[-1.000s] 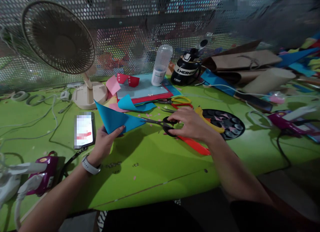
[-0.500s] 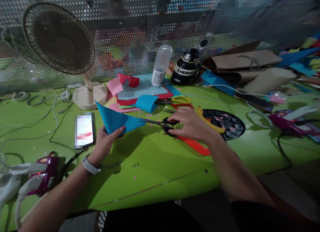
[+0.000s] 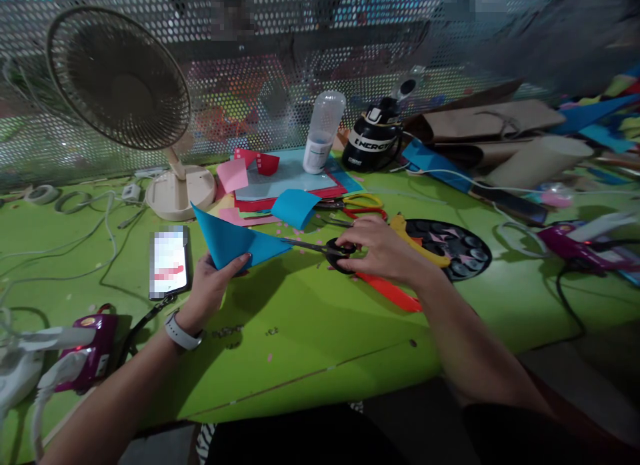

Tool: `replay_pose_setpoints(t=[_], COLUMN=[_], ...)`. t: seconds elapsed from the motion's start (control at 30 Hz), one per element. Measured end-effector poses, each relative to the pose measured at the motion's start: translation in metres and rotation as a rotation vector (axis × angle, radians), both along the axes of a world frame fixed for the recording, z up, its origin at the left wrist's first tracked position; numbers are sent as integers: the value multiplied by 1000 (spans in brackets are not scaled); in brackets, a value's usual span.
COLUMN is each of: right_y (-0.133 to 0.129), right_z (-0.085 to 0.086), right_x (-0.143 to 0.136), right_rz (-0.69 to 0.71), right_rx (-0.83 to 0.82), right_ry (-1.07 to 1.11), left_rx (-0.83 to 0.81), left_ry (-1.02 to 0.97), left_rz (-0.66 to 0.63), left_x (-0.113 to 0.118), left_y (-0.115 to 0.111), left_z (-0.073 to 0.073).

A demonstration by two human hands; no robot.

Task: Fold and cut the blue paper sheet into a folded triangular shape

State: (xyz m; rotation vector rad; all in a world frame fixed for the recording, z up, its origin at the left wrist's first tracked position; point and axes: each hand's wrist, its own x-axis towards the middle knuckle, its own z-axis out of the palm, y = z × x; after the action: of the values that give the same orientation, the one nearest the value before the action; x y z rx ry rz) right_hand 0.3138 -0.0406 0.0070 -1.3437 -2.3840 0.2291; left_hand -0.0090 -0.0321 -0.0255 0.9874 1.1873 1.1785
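My left hand pinches a folded blue paper above the green table. My right hand grips black scissors, blades at the paper's tip. A phone lies left.

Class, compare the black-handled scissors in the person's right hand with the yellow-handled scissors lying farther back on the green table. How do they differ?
The black-handled scissors are gripped by the right hand, blades pointing at the folded blue paper that the left hand holds. The yellow-handled scissors lie untouched on the green table beside the paper stack. The handle colours differ: black against yellow. Both have dark metal blades.
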Motion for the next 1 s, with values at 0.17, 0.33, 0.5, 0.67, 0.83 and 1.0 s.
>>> replay_pose_setpoints(t=[0.17, 0.33, 0.5, 0.67, 0.83, 1.0], right_y=[-1, 0, -2, -3, -3, -1], right_z=[0, 0, 1, 5, 4, 0], right_x=[-1, -3, -3, -5, -7, -6], right_rz=[-10, -9, 9, 0, 1, 14], right_rx=[16, 9, 6, -12, -41, -47], right_ry=[0, -12, 1, 7, -9, 14], left_rx=[12, 19, 25, 37, 53, 16], left_ry=[17, -2, -16, -7, 19, 7], left_rz=[-6, -30, -40, -31, -43, -35], left_x=[0, -1, -4, -3, 1, 1], left_y=[0, -1, 1, 0, -4, -5], left_z=[1, -3, -8, -7, -3, -2])
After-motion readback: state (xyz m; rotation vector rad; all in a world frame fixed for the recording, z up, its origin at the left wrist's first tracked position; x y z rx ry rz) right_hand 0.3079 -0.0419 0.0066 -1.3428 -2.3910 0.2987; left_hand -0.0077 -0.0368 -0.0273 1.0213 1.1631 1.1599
